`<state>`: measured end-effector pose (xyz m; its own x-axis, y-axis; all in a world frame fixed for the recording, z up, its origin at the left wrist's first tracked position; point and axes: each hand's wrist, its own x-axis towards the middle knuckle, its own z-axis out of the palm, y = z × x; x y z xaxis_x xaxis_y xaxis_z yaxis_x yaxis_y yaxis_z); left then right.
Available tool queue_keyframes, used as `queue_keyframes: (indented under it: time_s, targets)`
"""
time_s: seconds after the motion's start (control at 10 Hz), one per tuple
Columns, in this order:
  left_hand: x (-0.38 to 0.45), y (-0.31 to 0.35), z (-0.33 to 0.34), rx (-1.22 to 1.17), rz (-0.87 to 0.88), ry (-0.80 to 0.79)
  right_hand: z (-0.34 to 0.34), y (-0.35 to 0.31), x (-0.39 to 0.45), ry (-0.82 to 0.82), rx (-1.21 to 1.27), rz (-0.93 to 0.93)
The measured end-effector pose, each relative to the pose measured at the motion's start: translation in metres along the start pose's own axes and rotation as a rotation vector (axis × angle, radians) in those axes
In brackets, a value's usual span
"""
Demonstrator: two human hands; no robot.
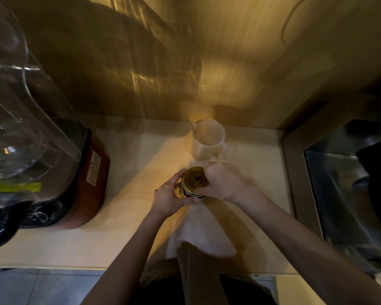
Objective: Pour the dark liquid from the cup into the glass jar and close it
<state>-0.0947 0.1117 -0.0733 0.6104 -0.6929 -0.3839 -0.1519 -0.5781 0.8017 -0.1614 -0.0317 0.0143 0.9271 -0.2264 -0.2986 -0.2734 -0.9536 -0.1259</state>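
Observation:
A small glass jar [188, 193] with dark contents stands on the pale countertop [128, 172] at the middle of the view. A gold metal lid [194, 179] sits on top of it. My left hand [171, 198] wraps around the jar's side. My right hand [223, 181] grips the lid from the right. Just behind the jar stands a white cup [207, 139], upright, with its inside looking pale.
A blender with a clear jug [15, 119] and a red-brown base [86, 172] fills the left. A steel sink [348, 190] lies at the right. The wooden wall [185, 62] rises behind the cup. A white cloth [202, 227] lies near the counter's front edge.

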Motion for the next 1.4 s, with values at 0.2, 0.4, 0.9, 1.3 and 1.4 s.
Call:
queue_keyframes:
  time_s: [0.2, 0.4, 0.9, 1.3, 1.4]
  targets:
    - [0.0, 0.0, 0.001, -0.026, 0.007, 0.01, -0.008, 0.005, -0.008, 0.048, 0.081, 0.01]
    - [0.0, -0.001, 0.002, -0.011, 0.012, 0.018, 0.018, 0.014, -0.002, -0.068, 0.287, -0.156]
    - [-0.001, 0.003, 0.002, -0.041, 0.023, 0.047, 0.069, -0.001, -0.024, 0.36, 0.613, 0.07]
    - [0.009, 0.018, -0.014, 0.337, 0.035, -0.091, 0.059, 0.004, -0.024, 0.265, 0.846, 0.16]
    - [0.016, 0.042, -0.033, 0.337, 0.024, -0.189, 0.042, 0.009, -0.027, 0.244, 0.972, 0.245]
